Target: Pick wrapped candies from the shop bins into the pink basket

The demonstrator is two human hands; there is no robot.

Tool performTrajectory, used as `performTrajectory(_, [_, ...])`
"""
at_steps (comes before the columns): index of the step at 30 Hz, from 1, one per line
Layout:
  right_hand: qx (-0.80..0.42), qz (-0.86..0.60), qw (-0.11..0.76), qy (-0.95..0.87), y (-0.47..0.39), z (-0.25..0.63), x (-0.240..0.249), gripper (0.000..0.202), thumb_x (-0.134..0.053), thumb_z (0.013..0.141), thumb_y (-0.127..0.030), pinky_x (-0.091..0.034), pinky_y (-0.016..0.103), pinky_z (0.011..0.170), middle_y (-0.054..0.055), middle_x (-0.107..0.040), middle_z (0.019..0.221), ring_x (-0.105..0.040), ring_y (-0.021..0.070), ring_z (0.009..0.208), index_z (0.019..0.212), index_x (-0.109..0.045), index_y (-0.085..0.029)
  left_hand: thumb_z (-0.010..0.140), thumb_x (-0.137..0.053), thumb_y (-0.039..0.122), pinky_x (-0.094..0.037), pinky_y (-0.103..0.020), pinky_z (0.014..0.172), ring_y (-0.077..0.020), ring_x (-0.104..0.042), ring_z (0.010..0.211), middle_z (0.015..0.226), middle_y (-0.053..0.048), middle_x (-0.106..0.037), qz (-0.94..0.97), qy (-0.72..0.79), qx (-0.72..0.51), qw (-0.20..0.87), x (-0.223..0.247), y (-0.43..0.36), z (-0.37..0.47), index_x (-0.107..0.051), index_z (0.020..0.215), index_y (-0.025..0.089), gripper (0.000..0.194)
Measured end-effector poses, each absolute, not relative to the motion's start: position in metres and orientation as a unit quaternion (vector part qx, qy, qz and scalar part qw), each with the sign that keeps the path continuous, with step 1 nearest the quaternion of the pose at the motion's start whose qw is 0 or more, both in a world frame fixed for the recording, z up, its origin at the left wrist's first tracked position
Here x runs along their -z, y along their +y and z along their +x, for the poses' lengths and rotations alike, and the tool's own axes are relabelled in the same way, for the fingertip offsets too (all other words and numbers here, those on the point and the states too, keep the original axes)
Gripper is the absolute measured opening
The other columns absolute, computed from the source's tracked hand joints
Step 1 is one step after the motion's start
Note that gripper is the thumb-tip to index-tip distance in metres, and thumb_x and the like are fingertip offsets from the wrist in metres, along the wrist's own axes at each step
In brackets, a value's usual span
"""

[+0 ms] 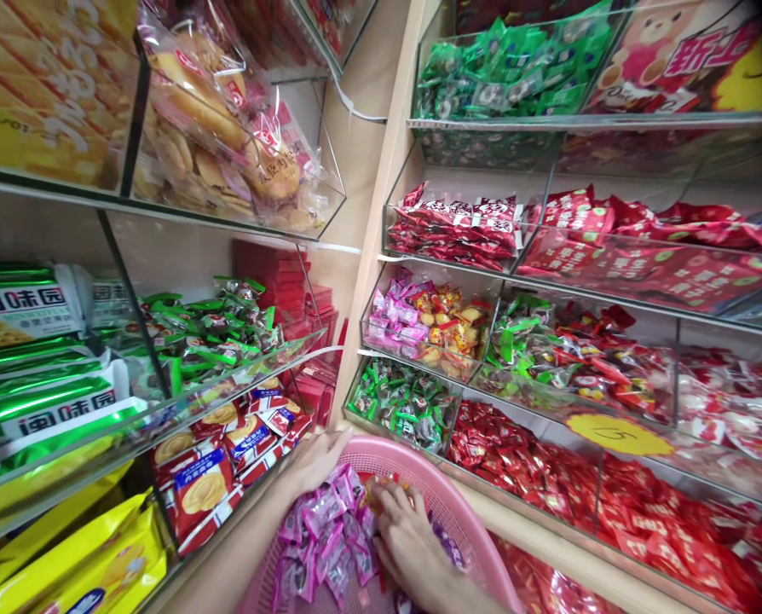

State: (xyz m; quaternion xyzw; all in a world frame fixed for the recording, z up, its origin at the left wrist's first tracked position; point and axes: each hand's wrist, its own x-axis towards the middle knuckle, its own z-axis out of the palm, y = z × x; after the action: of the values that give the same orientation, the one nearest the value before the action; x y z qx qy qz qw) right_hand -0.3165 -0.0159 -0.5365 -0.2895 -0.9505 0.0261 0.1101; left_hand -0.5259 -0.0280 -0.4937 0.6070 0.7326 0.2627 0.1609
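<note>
Tall beige wooden shelving [387,162] with clear-walled bins rises just beyond my rounded pink perforated plastic basket [448,477], near enough, I judge, for a bin edge to snag its rim if I swing it carelessly. My left hand [317,460] lies at the basket's far-left rim; I cannot tell whether it grips, and a slack hold there could let the basket tip. My right hand [403,529] is down inside the basket, fingers bent and slightly spread; I cannot tell whether they pinch anything. Small purple-pink plastic-wrapped candies [326,537] heap in the basket's left half, and a few orange-and-red wrapped candies [370,489] sit toward the basket's far side, by my right fingers. Those slick wrappers could slip away if I scoop too fast.
</note>
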Motion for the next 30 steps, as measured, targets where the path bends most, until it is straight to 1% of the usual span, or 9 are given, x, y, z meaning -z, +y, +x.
performTrajectory(2, [-0.016,-0.296,0.125,-0.947,-0.013,-0.316,0.535,0.014,-0.05,0.082,-0.02,-0.025,0.048,0.096,0.006,-0.05,0.124,-0.038,0.0266,0.116,0.086,-0.063,-0.02,0.08,-0.013,0.067,-0.037,-0.032,0.092,-0.0257,-0.053,0.11,0.117,-0.008,-0.061,0.61,0.726,-0.272,0.165,0.494,-0.028,-0.526,-0.06,0.113,0.024,0.072])
performTrajectory(5, [0.012,-0.291,0.195,-0.936,-0.003,-0.319,0.512,0.014,-0.048,0.084,-0.018,-0.032,0.043,0.089,0.006,-0.055,0.113,-0.044,0.0244,0.106,0.085,-0.061,-0.02,0.081,-0.012,0.066,-0.037,-0.032,0.092,-0.0252,-0.054,0.108,0.115,-0.006,-0.062,0.619,0.719,-0.271,0.165,0.494,-0.028,-0.527,-0.061,0.112,0.025,0.071])
performTrajectory(7, [0.044,-0.263,0.254,-0.93,0.006,-0.322,0.483,0.014,-0.046,0.086,-0.017,-0.034,0.041,0.087,0.007,-0.056,0.109,-0.044,0.0232,0.103,0.087,-0.06,-0.019,0.081,-0.012,0.065,-0.037,-0.033,0.091,-0.0253,-0.055,0.107,0.111,-0.007,-0.064,0.621,0.719,-0.268,0.161,0.494,-0.028,-0.527,-0.061,0.111,0.024,0.071])
performTrajectory(11, [0.127,-0.193,0.356,-0.905,0.03,-0.33,0.408,0.019,-0.043,0.089,-0.019,-0.035,0.037,0.084,0.007,-0.058,0.105,-0.044,0.021,0.1,0.102,-0.056,-0.019,0.082,-0.013,0.063,-0.036,-0.031,0.091,-0.024,-0.056,0.106,0.108,-0.008,-0.065,0.626,0.716,-0.268,0.154,0.494,-0.028,-0.527,-0.063,0.107,0.022,0.07])
performTrajectory(15, [0.224,-0.208,0.393,-0.867,0.059,-0.331,0.345,0.019,-0.045,0.088,-0.017,-0.034,0.036,0.082,0.007,-0.056,0.107,-0.042,0.0218,0.1,0.103,-0.056,-0.019,0.083,-0.011,0.063,-0.038,-0.032,0.09,-0.024,-0.057,0.102,0.105,-0.007,-0.066,0.632,0.709,-0.272,0.151,0.493,-0.029,-0.528,-0.064,0.105,0.025,0.069])
performTrajectory(17, [0.258,-0.256,0.379,-0.851,0.074,-0.329,0.325,0.014,-0.049,0.086,-0.017,-0.034,0.035,0.077,0.007,-0.056,0.104,-0.042,0.0232,0.098,0.096,-0.058,-0.019,0.082,-0.009,0.064,-0.038,-0.035,0.088,-0.025,-0.057,0.1,0.102,-0.008,-0.066,0.629,0.713,-0.27,0.153,0.493,-0.03,-0.528,-0.064,0.103,0.026,0.07])
performTrajectory(20, [0.265,-0.307,0.308,-0.861,0.097,-0.326,0.307,0.011,-0.055,0.081,-0.015,-0.034,0.032,0.069,0.007,-0.054,0.098,-0.043,0.023,0.091,0.089,-0.059,-0.019,0.081,-0.008,0.066,-0.039,-0.036,0.087,-0.0262,-0.058,0.099,0.1,-0.009,-0.065,0.625,0.716,-0.268,0.156,0.491,-0.031,-0.527,-0.066,0.101,0.026,0.073])
performTrajectory(26, [0.262,-0.281,0.169,-0.908,0.124,-0.329,0.289,0.021,-0.064,0.074,-0.017,-0.032,0.029,0.065,0.006,-0.054,0.096,-0.045,0.0217,0.087,0.094,-0.059,-0.021,0.08,-0.008,0.067,-0.038,-0.034,0.088,-0.0261,-0.055,0.105,0.108,-0.007,-0.064,0.62,0.716,-0.276,0.165,0.488,-0.034,-0.526,-0.063,0.108,0.027,0.073])
performTrajectory(30, [0.255,-0.271,0.166,-0.913,0.127,-0.334,0.291,0.018,-0.064,0.076,-0.02,-0.032,0.029,0.066,0.006,-0.056,0.096,-0.045,0.0217,0.088,0.093,-0.062,-0.022,0.08,-0.009,0.068,-0.038,-0.033,0.087,-0.0261,-0.055,0.105,0.107,-0.008,-0.065,0.615,0.718,-0.282,0.165,0.491,-0.032,-0.527,-0.064,0.105,0.025,0.075])
